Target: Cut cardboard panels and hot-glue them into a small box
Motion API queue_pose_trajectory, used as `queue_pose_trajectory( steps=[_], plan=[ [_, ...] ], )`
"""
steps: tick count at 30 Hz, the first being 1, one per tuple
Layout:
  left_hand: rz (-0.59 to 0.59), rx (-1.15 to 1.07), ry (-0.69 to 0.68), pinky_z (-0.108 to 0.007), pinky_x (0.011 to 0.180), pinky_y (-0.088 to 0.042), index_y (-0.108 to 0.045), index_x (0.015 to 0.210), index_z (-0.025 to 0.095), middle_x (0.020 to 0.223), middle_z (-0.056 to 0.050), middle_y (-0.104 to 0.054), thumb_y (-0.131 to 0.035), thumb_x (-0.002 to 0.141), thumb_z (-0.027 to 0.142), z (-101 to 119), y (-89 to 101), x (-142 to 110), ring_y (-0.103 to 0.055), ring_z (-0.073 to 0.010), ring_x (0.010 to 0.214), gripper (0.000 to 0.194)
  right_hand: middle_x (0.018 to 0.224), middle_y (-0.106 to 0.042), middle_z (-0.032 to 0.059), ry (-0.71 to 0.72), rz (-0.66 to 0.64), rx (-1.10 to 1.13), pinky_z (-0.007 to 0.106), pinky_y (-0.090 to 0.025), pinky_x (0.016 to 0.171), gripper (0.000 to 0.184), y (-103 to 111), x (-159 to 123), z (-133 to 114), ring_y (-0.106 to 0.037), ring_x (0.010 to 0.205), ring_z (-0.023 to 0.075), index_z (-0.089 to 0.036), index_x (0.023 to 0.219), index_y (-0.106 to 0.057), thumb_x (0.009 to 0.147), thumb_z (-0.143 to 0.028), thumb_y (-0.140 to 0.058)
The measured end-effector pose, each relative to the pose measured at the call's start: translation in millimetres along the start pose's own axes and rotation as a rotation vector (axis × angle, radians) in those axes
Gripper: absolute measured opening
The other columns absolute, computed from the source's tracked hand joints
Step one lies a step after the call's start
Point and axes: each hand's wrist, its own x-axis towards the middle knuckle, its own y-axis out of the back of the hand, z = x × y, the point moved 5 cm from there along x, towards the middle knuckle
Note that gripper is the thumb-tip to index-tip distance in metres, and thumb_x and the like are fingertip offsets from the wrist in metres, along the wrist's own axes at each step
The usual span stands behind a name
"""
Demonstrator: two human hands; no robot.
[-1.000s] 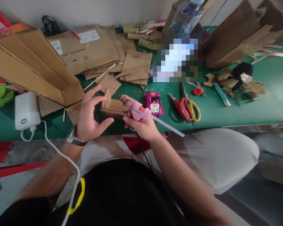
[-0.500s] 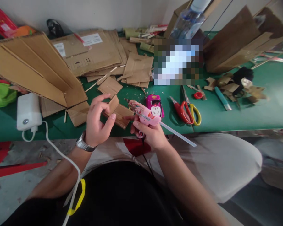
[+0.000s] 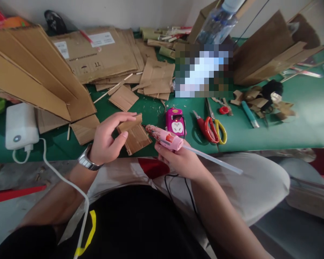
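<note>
My right hand (image 3: 182,156) is closed around a pink hot glue gun (image 3: 166,138), its nozzle end pointing left. A long translucent glue stick (image 3: 216,158) sticks out of the gun's back. Just left of the nozzle is a small piece of cardboard (image 3: 138,138) with a narrow strip (image 3: 130,123) along its upper left part. My left hand (image 3: 108,136), with a metal watch at the wrist, curves about that piece. Its fingers lie along the strip's top edge and its thumb is at the near side. The glue gun's handle is mostly hidden by my right hand.
Behind the hands sits a magenta power socket (image 3: 175,122). Red-and-yellow-handled scissors (image 3: 212,127) lie to its right, beside a teal cutter (image 3: 250,114). A tall cardboard form (image 3: 43,68) and white power bank (image 3: 21,126) stand left. Flat cardboard (image 3: 97,57) is stacked behind.
The glue gun has swung lower and right, its nozzle now beside the cardboard. My left hand has shifted slightly left, and the strip that stood up now lies lower along the piece.
</note>
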Motion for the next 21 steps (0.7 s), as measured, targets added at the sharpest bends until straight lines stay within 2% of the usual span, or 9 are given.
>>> queue_pose_trajectory(
  steps=[4, 8, 10, 12, 15, 16, 18, 21],
  plan=[
    [-0.074, -0.045, -0.060, -0.057, 0.116, -0.057, -0.072, 0.131, 0.023, 0.141, -0.013, -0.076, -0.056, 0.101, 0.025, -3.2, 2.2, 4.6, -0.071, -0.0332, 0.134, 0.034, 0.101, -0.075, 0.0073, 0.076, -0.008, -0.252, 0.033, -0.058, 0.061, 0.047, -0.6, 1.8, -0.7, -0.065, 0.070, 0.0195, -0.031, 0.151, -0.072, 0.104, -0.035, -0.068],
    [-0.161, -0.091, -0.087, -0.056, 0.114, -0.057, -0.072, 0.131, 0.022, 0.141, -0.014, -0.076, -0.054, 0.105, 0.029, -6.6, 2.8, 8.1, -0.071, -0.0323, 0.133, 0.032, 0.106, -0.077, 0.0088, 0.088, -0.001, -0.419, 0.041, -0.062, 0.084, 0.047, -0.8, 2.4, -4.2, -0.072, 0.088, 0.0252, -0.030, 0.151, -0.071, 0.104, -0.031, -0.067],
    [-0.200, -0.108, -0.094, -0.057, 0.117, -0.055, -0.069, 0.137, 0.021, 0.144, -0.015, -0.073, -0.056, 0.108, 0.038, -8.6, 0.7, 6.8, -0.069, -0.0334, 0.136, 0.036, 0.112, -0.079, 0.0098, 0.067, -0.010, -0.474, 0.042, -0.061, 0.092, 0.047, -1.1, 0.8, -5.9, -0.074, 0.096, 0.0270, -0.028, 0.151, -0.072, 0.104, -0.029, -0.064],
    [-0.207, -0.145, -0.106, -0.058, 0.120, -0.053, -0.059, 0.151, 0.022, 0.154, -0.017, -0.065, -0.066, 0.103, 0.058, -11.0, -0.6, 2.3, -0.066, -0.0360, 0.140, 0.060, 0.117, -0.080, 0.0104, 0.047, -0.020, -0.499, 0.041, -0.061, 0.096, 0.048, -1.4, -1.4, -7.2, -0.076, 0.103, 0.0284, -0.027, 0.151, -0.071, 0.104, -0.028, -0.061],
    [-0.162, -0.176, -0.108, -0.063, 0.121, -0.052, -0.037, 0.166, 0.030, 0.169, -0.019, -0.046, -0.085, 0.074, 0.084, -15.4, 2.2, -9.0, -0.061, -0.0422, 0.144, 0.117, 0.119, -0.081, 0.0112, 0.052, -0.015, -0.516, 0.043, -0.061, 0.099, 0.049, -1.8, -3.9, -8.5, -0.077, 0.107, 0.0301, -0.025, 0.153, -0.070, 0.105, -0.029, -0.059],
    [-0.156, -0.163, -0.100, -0.066, 0.121, -0.051, -0.033, 0.167, 0.032, 0.171, -0.019, -0.041, -0.085, 0.068, 0.088, -16.9, 3.3, -13.4, -0.059, -0.0439, 0.146, 0.125, 0.119, -0.082, 0.0113, 0.058, -0.011, -0.516, 0.044, -0.060, 0.100, 0.049, -2.0, -4.1, -8.4, -0.077, 0.108, 0.0303, -0.025, 0.153, -0.069, 0.105, -0.029, -0.059],
    [-0.163, -0.115, -0.076, -0.071, 0.122, -0.048, -0.025, 0.168, 0.035, 0.174, -0.020, -0.034, -0.079, 0.066, 0.095, -19.4, 5.1, -21.3, -0.055, -0.0455, 0.149, 0.131, 0.120, -0.082, 0.0113, 0.064, -0.003, -0.510, 0.044, -0.061, 0.100, 0.049, -2.7, -3.9, -7.7, -0.078, 0.107, 0.0303, -0.025, 0.154, -0.069, 0.106, -0.029, -0.058],
    [-0.173, -0.063, -0.068, -0.074, 0.123, -0.046, -0.019, 0.170, 0.033, 0.174, -0.022, -0.033, -0.082, 0.067, 0.093, -20.6, 5.2, -28.4, -0.052, -0.0460, 0.152, 0.134, 0.120, -0.082, 0.0116, 0.062, 0.013, -0.508, 0.045, -0.062, 0.099, 0.048, -3.8, -2.5, -6.8, -0.078, 0.107, 0.0305, -0.025, 0.152, -0.070, 0.106, -0.030, -0.059]
  ],
)
